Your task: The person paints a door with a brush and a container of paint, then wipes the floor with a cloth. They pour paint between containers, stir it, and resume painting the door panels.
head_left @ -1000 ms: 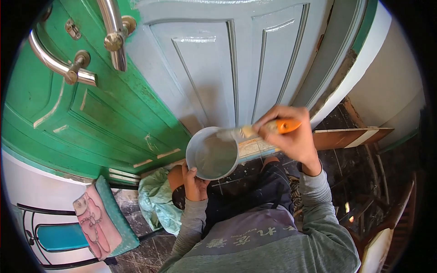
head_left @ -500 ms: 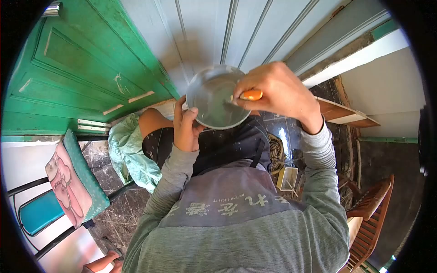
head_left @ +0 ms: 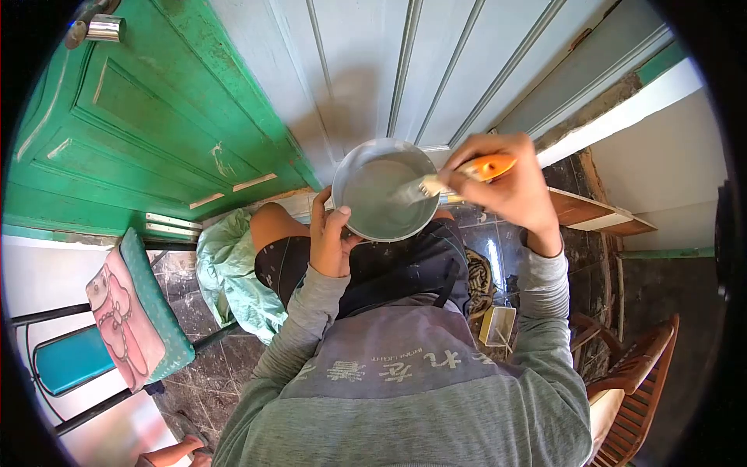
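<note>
My left hand (head_left: pixel 331 233) grips the left rim of a round bowl (head_left: pixel 348 167), thumb over the edge and fingers beneath. Greyish paint (head_left: pixel 377 194) lies inside it. Over the bowl's right side, my right hand (head_left: pixel 502 183) is closed around a paintbrush (head_left: pixel 490 166) with an orange handle end. Its pale bristles point down into the bowl and are blurred by motion. Just beyond the bowl rises a light grey panelled door (head_left: pixel 373 62), with a soft shadow on it.
A green door (head_left: pixel 156 117) stands on the left, near a chair with a pink and teal cushion (head_left: pixel 128 311). Light green cloth (head_left: pixel 233 265) lies beside my leg. At right are a small tray (head_left: pixel 498 327), a wooden board (head_left: pixel 591 210) and a slatted wooden chair (head_left: pixel 638 389). Someone's foot (head_left: pixel 175 451) shows lower left.
The right hand has moved right and tilted, drawing the brush toward the bowl's right side, so its bristles now show. The whole view has shifted slightly; the left hand keeps its grip.
</note>
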A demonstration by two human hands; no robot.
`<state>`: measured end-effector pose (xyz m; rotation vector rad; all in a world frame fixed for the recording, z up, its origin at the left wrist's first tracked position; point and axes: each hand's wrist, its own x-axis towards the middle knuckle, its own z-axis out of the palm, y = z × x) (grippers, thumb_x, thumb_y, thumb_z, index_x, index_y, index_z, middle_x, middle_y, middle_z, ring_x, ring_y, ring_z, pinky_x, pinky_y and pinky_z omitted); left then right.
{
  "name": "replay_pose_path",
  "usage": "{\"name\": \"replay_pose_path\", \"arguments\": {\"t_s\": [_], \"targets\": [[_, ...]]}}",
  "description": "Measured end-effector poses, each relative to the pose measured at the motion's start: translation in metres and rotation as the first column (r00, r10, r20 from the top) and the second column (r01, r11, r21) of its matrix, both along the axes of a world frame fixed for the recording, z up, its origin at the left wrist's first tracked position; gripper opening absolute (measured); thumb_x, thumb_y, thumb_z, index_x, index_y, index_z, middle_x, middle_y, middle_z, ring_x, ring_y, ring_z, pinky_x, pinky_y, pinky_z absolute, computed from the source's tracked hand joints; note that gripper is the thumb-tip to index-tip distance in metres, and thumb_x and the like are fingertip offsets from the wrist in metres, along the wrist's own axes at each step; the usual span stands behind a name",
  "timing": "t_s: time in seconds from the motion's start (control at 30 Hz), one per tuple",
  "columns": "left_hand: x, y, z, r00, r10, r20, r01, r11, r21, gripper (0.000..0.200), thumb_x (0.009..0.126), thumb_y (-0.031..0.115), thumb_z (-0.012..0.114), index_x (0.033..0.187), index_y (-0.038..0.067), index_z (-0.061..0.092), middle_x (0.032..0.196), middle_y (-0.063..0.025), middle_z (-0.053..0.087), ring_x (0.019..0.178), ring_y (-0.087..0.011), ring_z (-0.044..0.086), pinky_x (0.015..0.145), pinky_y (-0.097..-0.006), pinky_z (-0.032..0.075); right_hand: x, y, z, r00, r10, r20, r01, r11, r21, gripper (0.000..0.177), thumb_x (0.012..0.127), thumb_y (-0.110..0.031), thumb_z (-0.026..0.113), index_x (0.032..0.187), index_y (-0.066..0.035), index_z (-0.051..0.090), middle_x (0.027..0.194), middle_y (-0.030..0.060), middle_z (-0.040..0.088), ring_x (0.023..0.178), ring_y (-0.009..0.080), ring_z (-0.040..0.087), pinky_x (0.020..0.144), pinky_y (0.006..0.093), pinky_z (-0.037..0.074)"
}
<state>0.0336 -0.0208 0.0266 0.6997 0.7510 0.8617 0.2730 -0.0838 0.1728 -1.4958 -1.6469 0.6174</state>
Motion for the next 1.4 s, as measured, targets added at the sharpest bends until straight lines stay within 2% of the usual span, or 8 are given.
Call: {"name": "replay_pose_path", "arguments": {"t_s": [0.2, 0.6, 0.9, 1.0, 1.13, 1.27, 1.3, 1.4], "targets": [[0.000, 0.005, -0.003, 0.999, 0.032, -0.044, -0.032, 0.999, 0.004, 0.063, 0.087, 0.026, 0.060, 0.142, 0.009, 0.034, 0.129, -0.0139, 0.051, 0.112, -0.0265, 0.058, 0.083, -0.0446, 0.057, 0.013, -0.010, -0.018, 0.926, -0.316, -0.206, 0.343, 0.932, 0.113, 0.014, 0.082, -0.008, 0.073, 0.087, 0.004, 0.068, 0.076, 0.0047, 0.069, 0.072, 0.0077, 0.063, 0.064, 0.0222, 0.049], [0.001, 0.020, 0.008, 0.989, 0.057, -0.135, -0.052, 0.998, 0.038, 0.072, 0.083, 0.037, 0.063, 0.143, 0.011, 0.033, 0.130, -0.0128, 0.049, 0.113, -0.0273, 0.055, 0.086, -0.0466, 0.051, 0.023, -0.008, -0.039, 0.926, -0.344, -0.156, 0.368, 0.914, 0.171, 0.018, 0.085, -0.014, 0.075, 0.093, 0.001, 0.070, 0.083, 0.0054, 0.069, 0.078, 0.0114, 0.066, 0.075, 0.0226, 0.049], [-0.001, 0.024, 0.004, 0.988, 0.031, -0.152, -0.031, 1.000, 0.001, 0.073, 0.081, 0.041, 0.065, 0.141, 0.013, 0.036, 0.129, -0.0126, 0.048, 0.111, -0.0280, 0.056, 0.085, -0.0478, 0.052, 0.026, -0.001, -0.045, 0.914, -0.311, -0.260, 0.364, 0.912, 0.190, 0.018, 0.087, -0.015, 0.073, 0.094, 0.002, 0.071, 0.084, 0.0067, 0.070, 0.079, 0.0137, 0.069, 0.078, 0.0248, 0.051], [0.001, 0.028, 0.006, 0.989, -0.003, -0.150, 0.002, 1.000, -0.010, 0.073, 0.081, 0.043, 0.065, 0.142, 0.014, 0.036, 0.129, -0.0130, 0.046, 0.111, -0.0288, 0.056, 0.086, -0.0486, 0.052, 0.018, 0.005, -0.034, 0.853, -0.368, -0.369, 0.449, 0.879, 0.161, 0.015, 0.086, -0.012, 0.071, 0.081, 0.002, 0.065, 0.072, 0.0027, 0.066, 0.065, 0.0089, 0.061, 0.059, 0.0236, 0.048], [0.002, 0.037, 0.002, 0.989, -0.046, -0.138, 0.043, 0.999, -0.021, 0.075, 0.081, 0.044, 0.065, 0.143, 0.014, 0.034, 0.131, -0.0140, 0.045, 0.111, -0.0304, 0.056, 0.086, -0.0499, 0.052, 0.010, 0.005, -0.023, 0.860, -0.318, -0.400, 0.412, 0.894, 0.177, 0.018, 0.084, -0.013, 0.072, 0.084, 0.004, 0.067, 0.074, 0.0054, 0.067, 0.068, 0.0101, 0.063, 0.063, 0.0231, 0.050], [0.004, 0.045, -0.003, 0.986, -0.090, -0.139, 0.093, 0.996, 0.016, 0.077, 0.082, 0.043, 0.066, 0.144, 0.014, 0.031, 0.131, -0.0146, 0.045, 0.111, -0.0315, 0.055, 0.086, -0.0510, 0.053, 0.014, -0.005, -0.022, 0.884, -0.359, -0.300, 0.401, 0.912, 0.090, 0.021, 0.087, -0.015, 0.070, 0.095, 0.004, 0.067, 0.082, 0.0065, 0.069, 0.072, 0.0111, 0.064, 0.066, 0.0241, 0.051], [0.004, 0.044, -0.004, 0.986, -0.097, -0.139, 0.101, 0.994, 0.028, 0.076, 0.082, 0.042, 0.066, 0.144, 0.014, 0.031, 0.132, -0.0148, 0.044, 0.112, -0.0315, 0.055, 0.086, -0.0511, 0.053, 0.033, -0.003, -0.045, 0.942, -0.319, -0.103, 0.336, 0.889, 0.313, 0.019, 0.088, -0.016, 0.072, 0.094, 0.002, 0.071, 0.084, 0.0073, 0.070, 0.080, 0.0134, 0.069, 0.078, 0.0254, 0.052], [0.006, 0.036, 0.002, 0.987, -0.086, -0.137, 0.095, 0.994, 0.061, 0.074, 0.084, 0.039, 0.066, 0.143, 0.010, 0.031, 0.128, -0.0154, 0.047, 0.106, -0.0289, 0.059, 0.081, -0.0459, 0.056, 0.026, -0.012, -0.044, 0.935, -0.314, -0.165, 0.348, 0.899, 0.266, 0.019, 0.088, -0.017, 0.072, 0.093, 0.001, 0.071, 0.084, 0.0058, 0.070, 0.080, 0.0128, 0.069, 0.075, 0.0258, 0.052]]}}
